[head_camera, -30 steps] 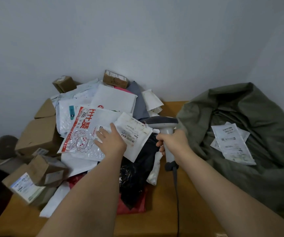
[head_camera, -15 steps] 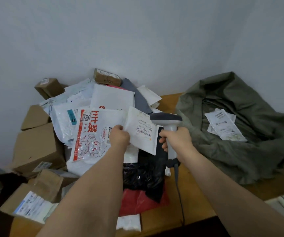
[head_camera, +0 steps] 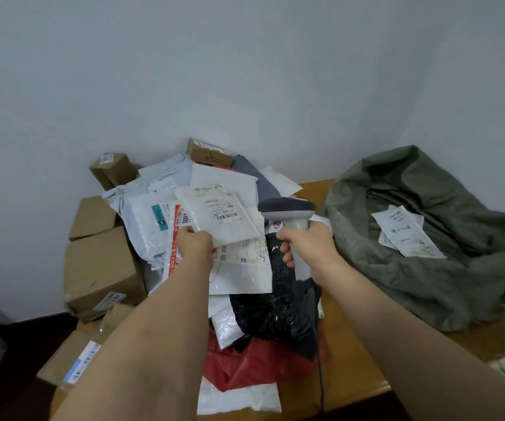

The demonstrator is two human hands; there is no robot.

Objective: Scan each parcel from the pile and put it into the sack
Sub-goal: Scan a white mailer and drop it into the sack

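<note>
Left hand (head_camera: 195, 243) pinches the white parcel (head_camera: 220, 218) by its near-left corner, label up above the pile. Right hand (head_camera: 309, 246), fingers wrapped round the scanner (head_camera: 290, 214), holds its head just right of the barcode; the sack (head_camera: 427, 268) lies farther right.

The white mailer with red print (head_camera: 181, 238) in the pile shows "005" in black on its upper part; the red characters beside it are too blurred to read. The small brown box (head_camera: 210, 153) at the back of the pile bears dark letters that look like "PYCO". The barcoded labels on the held white parcel (head_camera: 223, 217) and in the sack (head_camera: 427, 268) are too small to read.
</note>
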